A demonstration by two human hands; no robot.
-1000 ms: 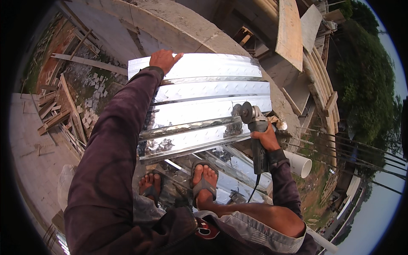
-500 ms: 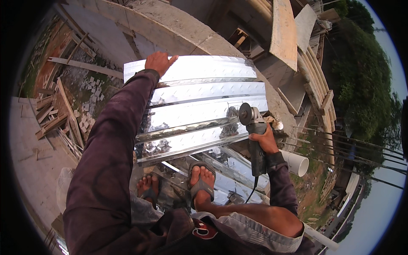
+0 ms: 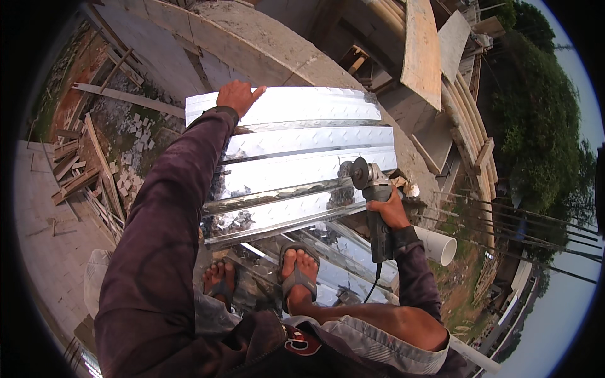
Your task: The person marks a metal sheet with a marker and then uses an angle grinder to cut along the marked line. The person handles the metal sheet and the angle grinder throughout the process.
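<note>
A shiny ribbed metal sheet (image 3: 277,171) lies tilted in front of me, its far edge up by a concrete wall. My left hand (image 3: 238,98) grips that far edge near the left corner, thumb out to the right. At the sheet's right side my right hand (image 3: 392,209) is wrapped around a dark angle grinder (image 3: 379,230). Its round disc (image 3: 361,173) is over the sheet's right part; whether it touches the metal or spins, I cannot tell. A black cord (image 3: 374,283) runs from the grinder toward my leg.
My sandalled feet (image 3: 297,277) stand on more ribbed metal sheets (image 3: 337,268). Beyond is a concrete wall top (image 3: 265,34). A white pipe (image 3: 438,244) juts out beside my right wrist. Scrap boards (image 3: 79,186) and rubble lie lower left; thin rods (image 3: 535,230) cross at right.
The sheet's far edge and my left hand sit slightly nearer to me. My right hand and the grinder have shifted a little nearer and to the left. Both grips stay the same.
</note>
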